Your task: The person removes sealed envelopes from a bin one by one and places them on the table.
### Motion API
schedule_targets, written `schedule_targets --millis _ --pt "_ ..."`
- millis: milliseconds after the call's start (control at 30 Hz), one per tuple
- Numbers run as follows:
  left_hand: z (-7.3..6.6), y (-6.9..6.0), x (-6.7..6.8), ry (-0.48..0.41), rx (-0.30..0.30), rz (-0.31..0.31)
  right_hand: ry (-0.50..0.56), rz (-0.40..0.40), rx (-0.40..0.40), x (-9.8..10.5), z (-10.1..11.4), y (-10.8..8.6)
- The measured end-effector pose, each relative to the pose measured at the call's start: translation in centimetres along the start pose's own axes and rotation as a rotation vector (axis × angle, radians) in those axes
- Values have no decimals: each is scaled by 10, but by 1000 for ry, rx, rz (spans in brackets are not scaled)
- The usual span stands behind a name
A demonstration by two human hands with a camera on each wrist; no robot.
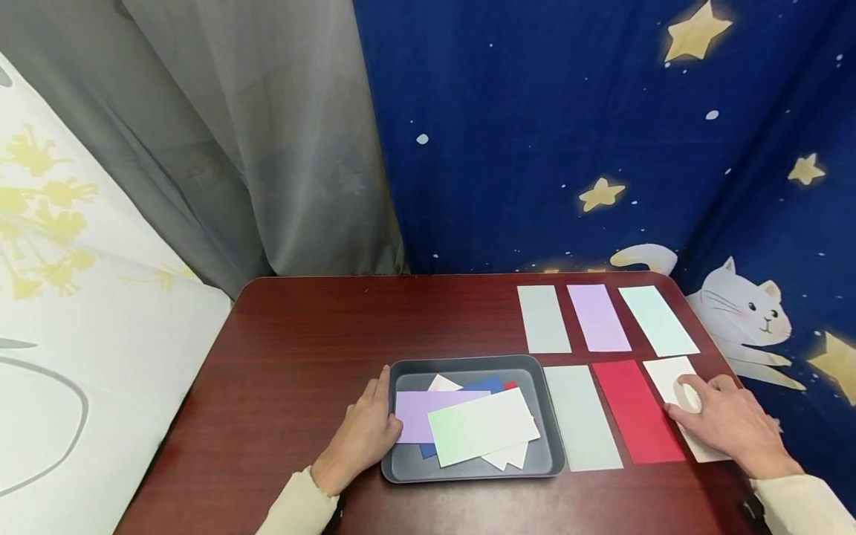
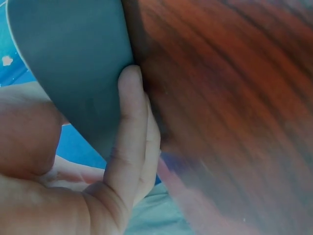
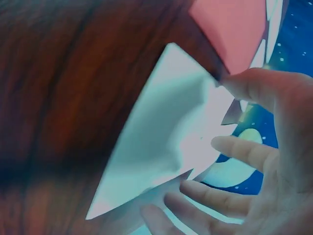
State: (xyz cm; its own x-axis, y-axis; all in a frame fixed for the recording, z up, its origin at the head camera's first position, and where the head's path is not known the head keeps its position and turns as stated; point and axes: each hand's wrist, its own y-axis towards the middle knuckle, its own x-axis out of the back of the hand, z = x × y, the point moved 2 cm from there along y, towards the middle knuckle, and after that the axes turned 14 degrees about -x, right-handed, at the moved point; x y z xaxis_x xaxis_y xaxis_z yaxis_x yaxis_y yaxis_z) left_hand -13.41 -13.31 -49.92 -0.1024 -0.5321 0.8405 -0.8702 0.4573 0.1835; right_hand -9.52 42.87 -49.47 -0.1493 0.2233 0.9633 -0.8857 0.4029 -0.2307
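Observation:
My left hand (image 1: 364,435) holds the left rim of a dark grey tray (image 1: 551,457). In the left wrist view its fingers (image 2: 128,142) lie along the tray's wall (image 2: 78,54), with the thumb on the other side. Cards lie loosely piled in the tray, a pale green-white card (image 1: 484,427) on top and a lilac card (image 1: 411,416) partly beneath it. My right hand (image 1: 729,416) is spread over a white card (image 1: 665,369) on the table, its thumb and fingers near opposite edges. A pale oval patch shows between thumb and forefinger; what it is, I cannot tell.
Left of the white card lie a red card (image 1: 638,412) and a pale grey card (image 1: 582,420). Behind them are another pale grey card (image 1: 545,319), a lilac card (image 1: 598,318) and a mint card (image 1: 658,319). Curtains hang behind the brown table (image 1: 301,334).

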Motion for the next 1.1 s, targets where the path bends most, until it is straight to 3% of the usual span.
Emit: schedule_targets --millis 100,333,667,900,1100 --pt "0 -1 1 -3 0 -1 41 -76 4 4 9 -3" --pt "-1 3 6 -17 1 -8 124 -305 162 12 61 -26" --pt "-2 5 7 -19 7 -3 200 -349 389 8 143 -56" --pt "-1 6 6 -24 17 6 262 -285 472 -10 181 -69" --pt "1 7 6 -34 26 7 266 -270 493 -24 200 -74"
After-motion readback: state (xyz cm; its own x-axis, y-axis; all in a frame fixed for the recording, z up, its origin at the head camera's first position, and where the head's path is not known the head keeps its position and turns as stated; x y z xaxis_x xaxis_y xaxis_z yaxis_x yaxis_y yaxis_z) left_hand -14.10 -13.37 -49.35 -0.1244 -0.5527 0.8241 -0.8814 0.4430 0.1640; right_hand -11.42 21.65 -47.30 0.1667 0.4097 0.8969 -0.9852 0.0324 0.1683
